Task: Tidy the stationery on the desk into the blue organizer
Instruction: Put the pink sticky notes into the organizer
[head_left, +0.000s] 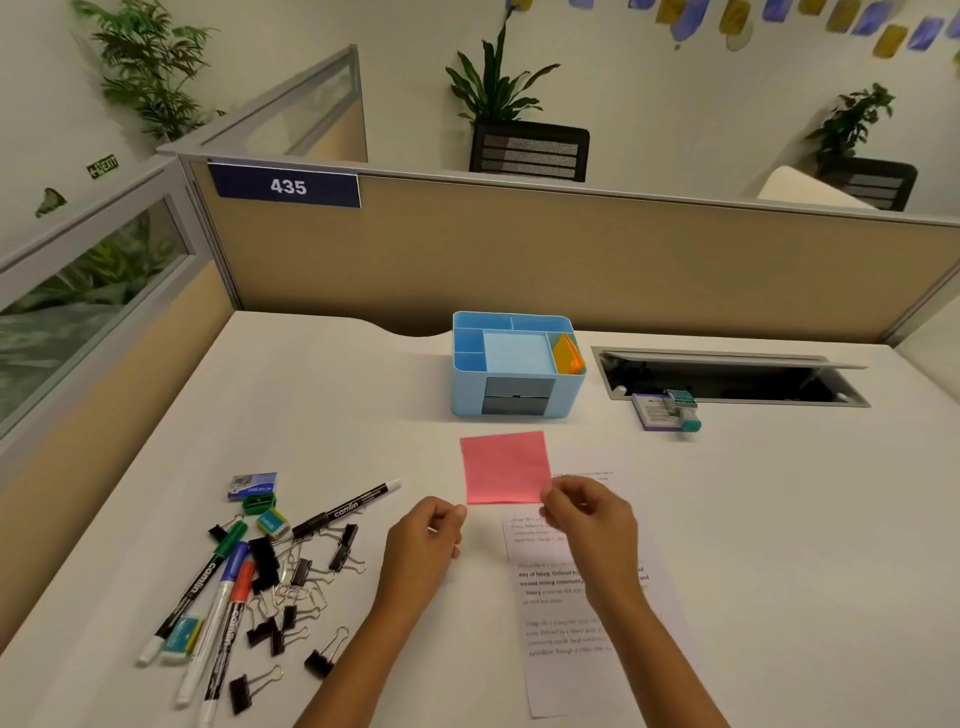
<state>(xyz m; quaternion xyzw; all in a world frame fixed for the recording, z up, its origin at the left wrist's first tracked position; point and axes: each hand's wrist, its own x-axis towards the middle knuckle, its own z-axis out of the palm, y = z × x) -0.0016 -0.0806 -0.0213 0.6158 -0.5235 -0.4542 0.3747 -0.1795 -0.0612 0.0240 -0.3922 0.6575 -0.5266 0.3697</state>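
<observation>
A: Stationery lying scattered on the white desk (779, 519), nearest at the left: markers (218, 597) fanning out, black binder clips (291, 618) and paper clips (296, 592) tangling beside them.

B: Also resting there, erasers (272, 521), a green sharpener (259, 502) and a small blue box (253, 485), with a black marker (345, 509) angling toward the centre.

A: Hovering just past those, the left hand (426, 540), fingers curling loosely, gripping nothing visible.

B: Pinching the near right corner of the pink sticky note (505, 466), the right hand (589, 519), above a printed sheet (571, 623).

A: Standing farther back, well apart from the clutter, the blue organizer (514, 364), already holding a pale blue pad and orange notes.

B: Sitting to its right by the cable hatch (727, 376), a correction tape (680, 408) on a small pad.
</observation>
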